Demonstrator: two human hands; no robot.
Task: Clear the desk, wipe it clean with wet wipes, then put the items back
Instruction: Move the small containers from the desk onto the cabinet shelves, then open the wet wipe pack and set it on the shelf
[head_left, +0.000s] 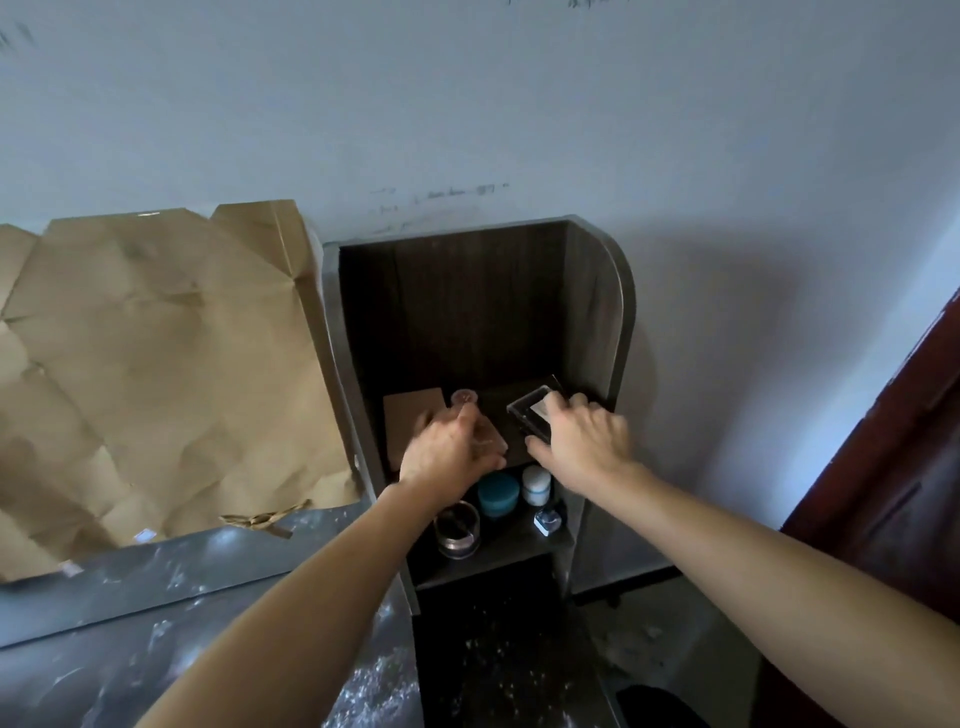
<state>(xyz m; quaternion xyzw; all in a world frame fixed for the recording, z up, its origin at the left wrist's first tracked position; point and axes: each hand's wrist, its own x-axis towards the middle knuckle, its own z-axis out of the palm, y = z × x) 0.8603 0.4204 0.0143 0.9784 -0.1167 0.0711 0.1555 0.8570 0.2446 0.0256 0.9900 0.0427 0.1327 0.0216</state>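
Both my arms reach into the upper level of a dark wooden shelf unit (597, 312) against the wall. My right hand (584, 439) grips a black box with a clear lid (530, 413) that rests on the upper shelf. My left hand (449, 452) is closed around a clear pinkish bottle (480, 434) with a round cap (464, 398), beside a brown card (410, 415). On the lower shelf stand a teal jar (498, 493), a white jar (536, 484), a small square bottle (549, 521) and a glass jar (457, 527).
A crumpled brown paper sheet (156, 374) leans against the wall on the left. The grey desk surface (130, 623) in front is dusty with white specks. A dark red door (893, 467) stands at the right edge.
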